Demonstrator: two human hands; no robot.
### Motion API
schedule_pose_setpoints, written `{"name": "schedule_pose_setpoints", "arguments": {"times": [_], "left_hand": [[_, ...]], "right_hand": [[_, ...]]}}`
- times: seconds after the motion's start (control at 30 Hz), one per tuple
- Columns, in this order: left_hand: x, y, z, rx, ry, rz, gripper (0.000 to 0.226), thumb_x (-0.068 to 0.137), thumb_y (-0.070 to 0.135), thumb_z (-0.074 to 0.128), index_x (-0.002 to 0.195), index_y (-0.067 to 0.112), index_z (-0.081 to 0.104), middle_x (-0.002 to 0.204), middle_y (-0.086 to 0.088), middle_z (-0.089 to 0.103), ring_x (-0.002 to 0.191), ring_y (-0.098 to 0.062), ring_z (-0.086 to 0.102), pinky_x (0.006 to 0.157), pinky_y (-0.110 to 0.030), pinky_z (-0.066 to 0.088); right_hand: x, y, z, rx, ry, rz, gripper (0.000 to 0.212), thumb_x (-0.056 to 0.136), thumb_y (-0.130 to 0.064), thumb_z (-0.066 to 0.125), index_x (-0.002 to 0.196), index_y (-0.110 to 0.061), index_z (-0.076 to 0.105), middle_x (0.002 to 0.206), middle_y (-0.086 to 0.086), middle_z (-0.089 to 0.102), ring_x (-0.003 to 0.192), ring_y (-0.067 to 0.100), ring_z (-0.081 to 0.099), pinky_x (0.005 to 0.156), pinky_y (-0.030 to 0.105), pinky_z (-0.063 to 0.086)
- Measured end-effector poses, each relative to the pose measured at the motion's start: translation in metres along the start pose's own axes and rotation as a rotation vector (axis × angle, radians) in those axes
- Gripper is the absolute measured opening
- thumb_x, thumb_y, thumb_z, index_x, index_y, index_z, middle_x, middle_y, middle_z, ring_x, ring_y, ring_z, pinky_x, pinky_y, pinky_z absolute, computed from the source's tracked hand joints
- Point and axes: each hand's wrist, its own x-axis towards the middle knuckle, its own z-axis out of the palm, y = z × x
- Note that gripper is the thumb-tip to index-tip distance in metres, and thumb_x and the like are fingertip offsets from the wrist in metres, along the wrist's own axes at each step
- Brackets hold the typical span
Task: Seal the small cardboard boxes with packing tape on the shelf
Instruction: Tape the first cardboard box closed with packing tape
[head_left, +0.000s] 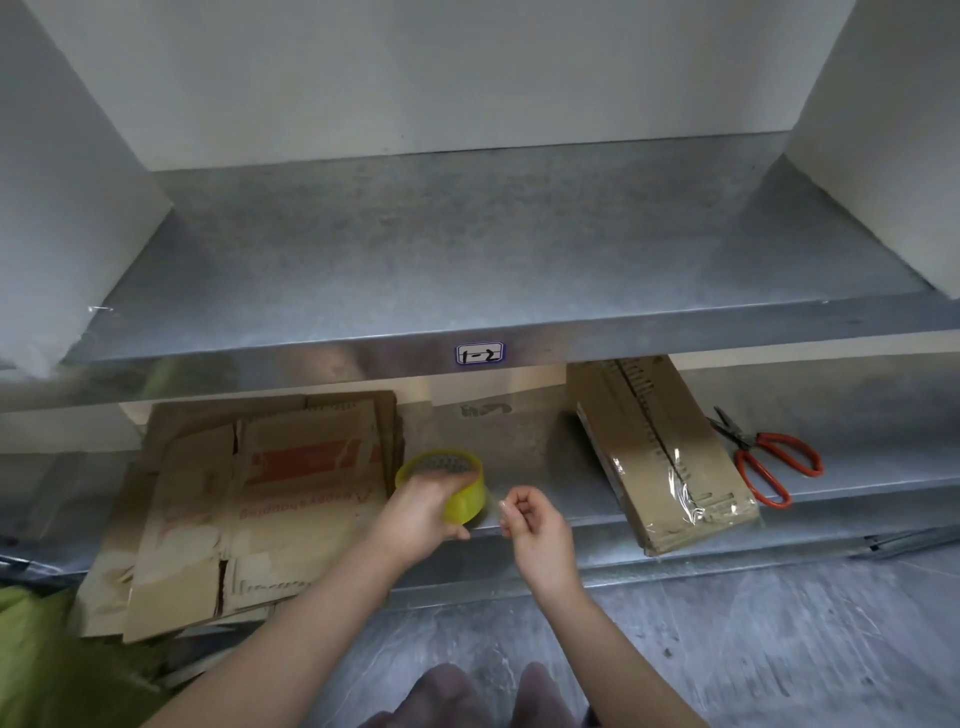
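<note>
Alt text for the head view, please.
The left hand grips a yellow tape roll while the right hand pinches its clear free end, at a metal shelf holding flattened cardboard boxes, one taped box and orange-handled scissors.

**Tape roll lifted over the lower shelf, boxes lying flat**

The packing tape roll (465, 501), clear tape on a yellow core, is tipped on its side. The left hand (415, 514) grips it just above the lower metal shelf (519, 447). The right hand (530, 525) pinches the tape end (500, 503) just beside the roll. To the right, a slim brown cardboard box (670, 462) lies flat on the shelf, with glossy tape across its near end at the front edge. To the left, a stack of flattened cartons (249, 509) with red print juts past the edge.
</note>
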Motion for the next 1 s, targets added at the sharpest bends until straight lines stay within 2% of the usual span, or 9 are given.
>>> {"name": "schedule_pose_setpoints", "arguments": {"times": [0.13, 0.27, 0.37, 0.47, 0.57, 0.7, 0.83, 1.0], "left_hand": [[0.011, -0.002, 0.011, 0.014, -0.005, -0.006, 0.085, 0.071, 0.031, 0.083, 0.146, 0.026, 0.042, 0.147, -0.005, 0.045, 0.137, -0.02, 0.038, 0.11, -0.021, 0.025], [0.018, -0.004, 0.018, 0.063, 0.03, 0.01, 0.08, 0.072, 0.026, 0.082, 0.143, 0.026, 0.045, 0.14, -0.006, 0.052, 0.13, -0.023, 0.044, 0.105, -0.026, 0.031], [0.022, -0.01, 0.02, 0.093, 0.016, 0.048, 0.078, 0.075, 0.033, 0.079, 0.144, 0.029, 0.043, 0.141, -0.004, 0.049, 0.133, -0.024, 0.04, 0.108, -0.028, 0.027], [0.017, -0.03, 0.011, 0.153, -0.099, 0.092, 0.07, 0.083, 0.05, 0.066, 0.144, 0.051, 0.032, 0.144, 0.008, 0.04, 0.137, -0.019, 0.027, 0.108, -0.033, 0.016], [0.013, -0.043, 0.004, 0.171, -0.184, 0.07, 0.063, 0.089, 0.054, 0.056, 0.14, 0.064, 0.019, 0.141, 0.009, 0.042, 0.133, -0.02, 0.03, 0.108, -0.038, 0.015], [0.017, -0.035, 0.006, 0.252, -0.149, 0.047, 0.06, 0.091, 0.061, 0.045, 0.143, 0.061, 0.016, 0.135, 0.003, 0.048, 0.129, -0.025, 0.036, 0.104, -0.037, 0.021], [0.018, -0.034, 0.005, 0.231, -0.162, 0.025, 0.06, 0.092, 0.059, 0.047, 0.144, 0.06, 0.017, 0.138, 0.002, 0.047, 0.13, -0.026, 0.036, 0.106, -0.038, 0.021], [0.019, -0.032, 0.003, 0.204, -0.182, 0.016, 0.06, 0.092, 0.056, 0.048, 0.144, 0.059, 0.018, 0.142, 0.005, 0.045, 0.135, -0.026, 0.031, 0.108, -0.038, 0.018]], "right_hand": [[-0.006, -0.001, -0.002, 0.039, 0.025, 0.026, 0.021, 0.094, -0.01, 0.06, 0.08, -0.025, 0.058, 0.063, -0.008, 0.06, 0.06, 0.003, 0.056, 0.062, 0.013, 0.045], [-0.011, -0.003, 0.002, 0.058, 0.013, 0.045, 0.018, 0.095, -0.011, 0.06, 0.081, -0.023, 0.059, 0.068, -0.008, 0.062, 0.062, 0.001, 0.058, 0.064, 0.013, 0.047], [-0.013, -0.001, 0.003, 0.112, 0.037, 0.114, 0.014, 0.095, -0.012, 0.059, 0.084, -0.021, 0.059, 0.07, -0.007, 0.063, 0.065, 0.004, 0.061, 0.068, 0.017, 0.05], [-0.007, 0.005, -0.007, 0.223, 0.085, 0.26, 0.01, 0.096, -0.011, 0.058, 0.086, -0.013, 0.059, 0.075, 0.0, 0.061, 0.071, 0.011, 0.061, 0.073, 0.024, 0.051], [-0.005, 0.012, -0.011, 0.304, 0.089, 0.362, 0.008, 0.097, -0.009, 0.057, 0.089, -0.008, 0.058, 0.076, 0.003, 0.058, 0.071, 0.014, 0.057, 0.075, 0.027, 0.05], [-0.013, 0.014, 0.005, 0.288, 0.072, 0.332, 0.011, 0.097, -0.009, 0.057, 0.086, -0.013, 0.059, 0.071, -0.004, 0.059, 0.066, 0.008, 0.057, 0.069, 0.021, 0.05], [-0.005, 0.018, 0.001, 0.336, 0.181, 0.384, 0.009, 0.097, -0.011, 0.057, 0.089, -0.013, 0.06, 0.07, -0.001, 0.06, 0.066, 0.011, 0.056, 0.067, 0.02, 0.049], [0.02, 0.027, -0.011, 0.043, 0.164, 0.369, 0.011, 0.097, -0.016, 0.056, 0.086, -0.015, 0.06, 0.071, 0.001, 0.061, 0.067, 0.015, 0.056, 0.061, 0.022, 0.045]]}}
